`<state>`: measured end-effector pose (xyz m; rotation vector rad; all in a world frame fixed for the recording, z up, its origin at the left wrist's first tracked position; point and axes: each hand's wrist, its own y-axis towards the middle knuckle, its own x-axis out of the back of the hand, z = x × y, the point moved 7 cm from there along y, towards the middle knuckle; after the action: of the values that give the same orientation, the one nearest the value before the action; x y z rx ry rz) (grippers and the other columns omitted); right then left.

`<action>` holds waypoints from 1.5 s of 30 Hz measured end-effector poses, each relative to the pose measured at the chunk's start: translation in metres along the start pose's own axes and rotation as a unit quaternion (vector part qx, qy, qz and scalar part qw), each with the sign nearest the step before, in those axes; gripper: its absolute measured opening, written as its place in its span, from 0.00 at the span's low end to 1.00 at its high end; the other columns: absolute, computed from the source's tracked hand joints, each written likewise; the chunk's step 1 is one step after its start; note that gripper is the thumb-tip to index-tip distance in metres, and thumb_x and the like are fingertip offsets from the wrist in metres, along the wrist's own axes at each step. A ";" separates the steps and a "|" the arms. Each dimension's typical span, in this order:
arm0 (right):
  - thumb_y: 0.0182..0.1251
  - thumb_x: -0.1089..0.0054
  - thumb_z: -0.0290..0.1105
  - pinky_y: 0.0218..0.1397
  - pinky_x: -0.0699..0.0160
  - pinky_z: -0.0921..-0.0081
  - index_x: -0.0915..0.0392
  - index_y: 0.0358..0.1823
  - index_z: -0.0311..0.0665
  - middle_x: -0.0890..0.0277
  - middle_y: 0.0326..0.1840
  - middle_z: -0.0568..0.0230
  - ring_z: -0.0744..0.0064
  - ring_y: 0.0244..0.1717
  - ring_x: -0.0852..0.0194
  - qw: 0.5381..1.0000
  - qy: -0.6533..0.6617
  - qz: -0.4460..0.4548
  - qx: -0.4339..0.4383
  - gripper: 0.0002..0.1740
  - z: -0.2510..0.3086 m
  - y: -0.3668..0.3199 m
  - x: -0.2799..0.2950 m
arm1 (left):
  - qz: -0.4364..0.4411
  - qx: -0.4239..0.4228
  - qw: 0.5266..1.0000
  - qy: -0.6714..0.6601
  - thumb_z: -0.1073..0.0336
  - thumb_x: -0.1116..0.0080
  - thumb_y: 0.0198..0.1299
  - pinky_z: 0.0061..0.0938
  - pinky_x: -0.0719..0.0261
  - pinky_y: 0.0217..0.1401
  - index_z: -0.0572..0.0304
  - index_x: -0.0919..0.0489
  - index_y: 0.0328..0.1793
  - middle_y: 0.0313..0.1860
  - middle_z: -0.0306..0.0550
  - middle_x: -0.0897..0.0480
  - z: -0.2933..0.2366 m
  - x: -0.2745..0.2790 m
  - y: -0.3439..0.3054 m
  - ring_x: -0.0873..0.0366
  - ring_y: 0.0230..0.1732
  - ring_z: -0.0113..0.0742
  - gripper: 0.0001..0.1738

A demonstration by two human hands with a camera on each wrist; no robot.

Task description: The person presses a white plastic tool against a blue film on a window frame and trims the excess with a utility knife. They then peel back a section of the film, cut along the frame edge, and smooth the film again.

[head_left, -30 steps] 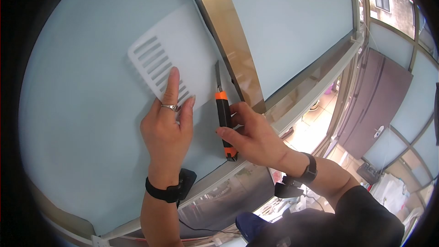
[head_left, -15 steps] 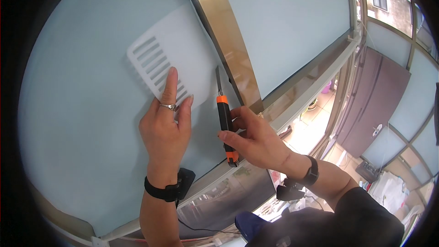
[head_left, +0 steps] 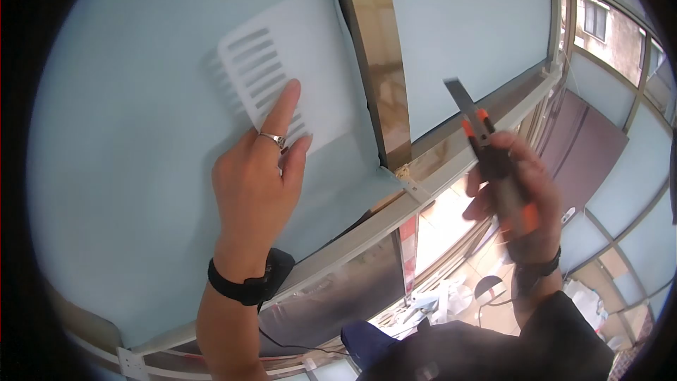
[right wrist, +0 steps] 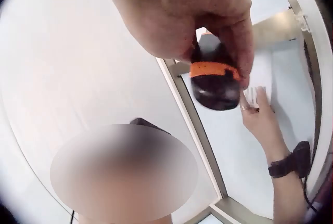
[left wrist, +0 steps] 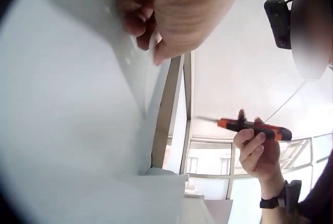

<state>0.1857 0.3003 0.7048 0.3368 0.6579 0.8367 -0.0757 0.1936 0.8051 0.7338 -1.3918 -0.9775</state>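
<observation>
A white slotted scraper (head_left: 317,63) lies flat on the pale blue panel (head_left: 141,99) in the head view, its far edge near the metal strip. My left hand (head_left: 257,176) presses on it, index finger extended over the slots, thumb at its lower edge. My right hand (head_left: 525,194) grips a black and orange utility knife (head_left: 504,176), held away from the panel to the right, its blade out and pointing up and left. In the left wrist view the knife (left wrist: 255,129) is seen side-on; the right wrist view shows its butt end (right wrist: 214,86).
A shiny brown metal strip (head_left: 384,63) divides the panels, meeting a pale frame rail (head_left: 352,243) below. Beyond the rail are a dark door (head_left: 589,141) and white items (head_left: 441,300) on the floor. A dark cable (head_left: 303,347) hangs from the left wrist.
My right hand has lifted the knife off the panel's edge and moved it right. My left hand still presses the scraper; both appear slightly farther right and higher in the view.
</observation>
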 end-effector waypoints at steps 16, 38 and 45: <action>0.67 0.39 0.26 0.51 0.05 0.63 0.40 0.76 0.28 0.27 0.67 0.30 0.42 0.60 0.15 0.988 -0.097 -0.069 0.097 0.36 0.055 -0.009 0.081 | 0.414 0.096 0.904 -0.031 0.72 0.30 0.58 0.36 0.19 0.40 0.46 0.16 0.68 0.36 0.60 0.14 -0.004 -0.030 -0.024 0.17 0.31 0.51 0.29; 0.59 0.41 0.20 0.31 0.20 0.83 0.23 0.59 0.31 0.15 0.52 0.49 0.77 0.35 0.16 0.909 -0.347 -0.173 0.151 0.23 0.082 0.011 0.062 | 0.396 0.052 0.910 -0.109 0.75 0.40 0.59 0.45 0.21 0.39 0.53 0.12 0.61 0.23 0.61 0.20 0.005 -0.039 -0.029 0.21 0.29 0.57 0.23; 0.56 0.39 0.26 0.35 0.12 0.78 0.30 0.65 0.28 0.15 0.51 0.44 0.68 0.33 0.12 0.927 -0.348 -0.082 0.113 0.32 0.067 0.052 -0.020 | 0.432 0.092 0.893 -0.083 0.73 0.37 0.57 0.38 0.22 0.36 0.52 0.12 0.61 0.31 0.61 0.17 0.008 -0.041 -0.029 0.20 0.28 0.54 0.24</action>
<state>0.1893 0.3161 0.7905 0.7352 0.1085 0.4278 -0.0841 0.2183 0.7613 0.1002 -1.7377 -0.2000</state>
